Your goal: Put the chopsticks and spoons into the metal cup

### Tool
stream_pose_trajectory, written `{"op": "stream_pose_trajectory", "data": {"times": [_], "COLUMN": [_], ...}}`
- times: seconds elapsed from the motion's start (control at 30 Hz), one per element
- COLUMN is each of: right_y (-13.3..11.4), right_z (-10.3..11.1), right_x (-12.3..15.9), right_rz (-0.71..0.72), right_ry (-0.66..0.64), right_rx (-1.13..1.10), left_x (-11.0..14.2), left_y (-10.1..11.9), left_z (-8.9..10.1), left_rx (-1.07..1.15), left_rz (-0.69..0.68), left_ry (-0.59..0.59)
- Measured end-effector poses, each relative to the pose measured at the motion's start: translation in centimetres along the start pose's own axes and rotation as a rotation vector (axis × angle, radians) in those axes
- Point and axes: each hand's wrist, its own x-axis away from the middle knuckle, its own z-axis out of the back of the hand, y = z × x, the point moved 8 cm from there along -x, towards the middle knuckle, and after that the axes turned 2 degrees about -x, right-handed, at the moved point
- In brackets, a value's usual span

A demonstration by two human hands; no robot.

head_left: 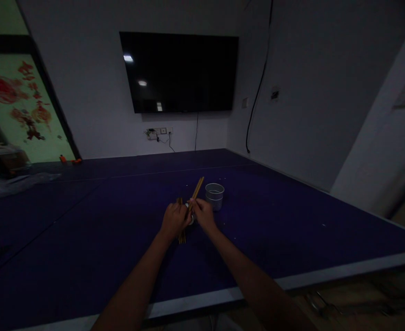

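Observation:
Thin yellow-brown sticks that look like chopsticks (198, 187) slant up and away from my right hand (203, 214), which is closed round their lower end. My left hand (174, 220) is curled over a second bundle of similar sticks (182, 237), whose ends show beyond and below the hand. Both hands nearly meet. Between them a small white curved thing (191, 219) is partly covered by fingers, and I cannot make out its kind. Just beyond my right hand a grey cylindrical cup (215, 196) stands upright, open at the top.
A dark blue-purple table top (278, 220) with a pale front edge (195, 301) lies under everything. Small light specks are scattered on it. Crumpled clear plastic (19, 184) and a box (11, 157) sit at the far left, with orange items (76, 161) nearby. A television (183, 73) hangs behind.

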Motion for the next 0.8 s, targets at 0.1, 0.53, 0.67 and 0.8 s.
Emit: {"op": "stream_pose_trajectory", "data": {"times": [0.1,0.53,0.67,0.8], "right_y": [-0.5,-2.9,-2.7,-1.7], "right_z": [0.0,14.5,14.0,12.9], "right_x": [-0.1,-1.1,-1.9,-2.8], "right_rz": [-0.002,-0.003,0.045,0.044], "right_ry": [-0.010,0.875,0.770,0.642], "right_rx": [0.011,0.397,0.541,0.622], "left_x": [0.3,1.9,1.9,1.8], "left_y": [-0.5,-5.4,-5.3,-5.2], "left_z": [-0.6,-2.5,-3.0,-3.0], "left_rx": [0.043,0.130,0.132,0.118], "left_rz": [0.025,0.441,0.438,0.433], "left_ry": [-0.069,-0.203,-0.225,-0.252]}}
